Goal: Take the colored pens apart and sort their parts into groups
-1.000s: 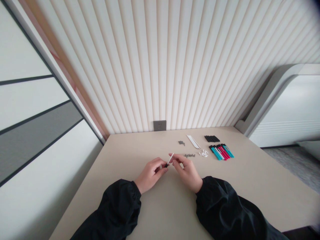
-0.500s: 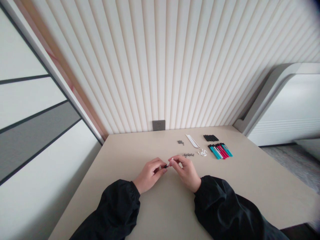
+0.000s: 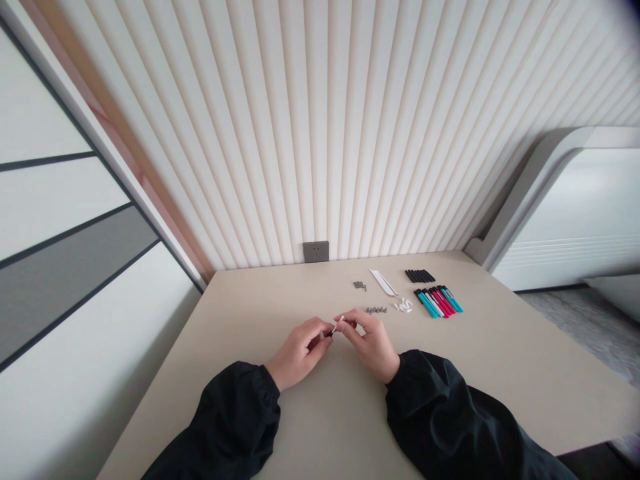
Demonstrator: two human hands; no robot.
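Over the front middle of the table, my left hand (image 3: 301, 351) pinches a small black piece (image 3: 329, 334) between thumb and fingers. My right hand (image 3: 371, 343) is close beside it, its thumb and fingertips closed on a thin white piece (image 3: 341, 320). The white piece's lower end meets or nearly meets the black one; fingers partly cover both, so I cannot tell if they are joined. Just beyond my right hand lies a row of small dark grey pieces (image 3: 376, 311). To its right is a scattered pile of short white pieces (image 3: 403, 305).
On the table (image 3: 320, 413), farther back, are small grey pieces (image 3: 359, 285), long thin white sticks (image 3: 383, 283) and a row of black caps (image 3: 420, 276). Teal, white and red pen barrels (image 3: 439, 302) lie at the right. A wall socket (image 3: 316, 251) sits behind the table.
Both hands stay together in nearly the same place. The white piece in my right fingers has shifted slightly against the black piece. The view has moved a little.
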